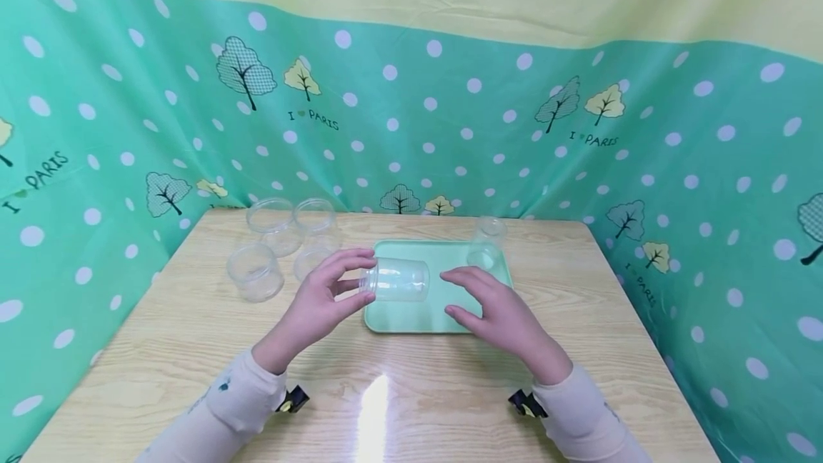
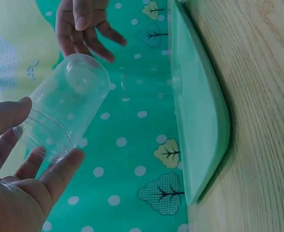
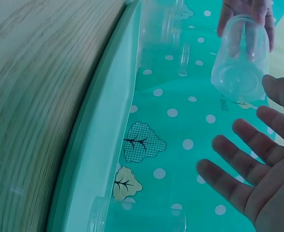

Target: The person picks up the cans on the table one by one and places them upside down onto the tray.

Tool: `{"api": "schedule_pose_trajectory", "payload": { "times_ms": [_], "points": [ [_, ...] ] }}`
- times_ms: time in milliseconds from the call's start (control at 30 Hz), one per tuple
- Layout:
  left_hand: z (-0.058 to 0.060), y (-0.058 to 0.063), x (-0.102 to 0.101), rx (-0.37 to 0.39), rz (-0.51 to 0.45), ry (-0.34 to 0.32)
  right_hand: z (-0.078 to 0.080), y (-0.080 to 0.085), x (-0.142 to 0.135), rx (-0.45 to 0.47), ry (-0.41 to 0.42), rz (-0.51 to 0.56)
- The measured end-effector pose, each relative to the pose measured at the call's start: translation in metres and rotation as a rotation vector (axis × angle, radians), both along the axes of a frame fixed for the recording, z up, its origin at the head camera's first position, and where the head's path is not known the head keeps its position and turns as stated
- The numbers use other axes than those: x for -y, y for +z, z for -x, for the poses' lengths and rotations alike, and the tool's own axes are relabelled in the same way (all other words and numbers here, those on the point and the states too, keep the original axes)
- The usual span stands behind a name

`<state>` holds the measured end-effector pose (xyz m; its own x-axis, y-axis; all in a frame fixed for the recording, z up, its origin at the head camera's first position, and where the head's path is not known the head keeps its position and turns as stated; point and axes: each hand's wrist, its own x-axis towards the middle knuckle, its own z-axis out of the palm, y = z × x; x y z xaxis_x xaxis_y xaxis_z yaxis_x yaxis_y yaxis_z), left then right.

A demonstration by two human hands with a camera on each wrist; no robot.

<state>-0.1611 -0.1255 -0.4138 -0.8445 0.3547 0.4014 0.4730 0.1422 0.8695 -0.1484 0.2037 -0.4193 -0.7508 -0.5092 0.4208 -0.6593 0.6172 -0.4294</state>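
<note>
My left hand (image 1: pixel 331 288) grips a clear plastic jar (image 1: pixel 403 280) by its threaded mouth end, thumb on one side and fingers on the other. The jar lies sideways in the air over the green tray (image 1: pixel 386 321), its base toward my right hand (image 1: pixel 491 309). That right hand holds nothing; its fingers are spread a short way off the jar's base, as the right wrist view shows with the jar (image 3: pixel 241 72) beyond the fingers. Another clear jar (image 1: pixel 489 241) stands upright at the tray's back right corner.
Several clear jars stand at the back left of the wooden table (image 1: pixel 418 391), among them a short wide one (image 1: pixel 255 274) nearest the front. A green polka-dot curtain (image 1: pixel 411 127) hangs close behind the table and along both sides.
</note>
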Motion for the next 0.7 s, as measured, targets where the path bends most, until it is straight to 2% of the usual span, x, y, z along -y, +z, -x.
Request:
{"api": "schedule_pose_trajectory", "payload": {
  "times_ms": [133,467,700],
  "points": [
    [-0.001,-0.003,-0.003,0.01,-0.007,-0.014,0.0,-0.001,0.002,-0.006,0.009,0.005],
    [-0.003,-0.008,-0.008,0.11,-0.035,-0.055,0.001,0.0,0.005,-0.016,0.028,0.035],
    [-0.005,-0.008,-0.011,0.174,-0.104,-0.066,0.0,0.001,0.007,0.002,0.05,0.083]
  ]
}}
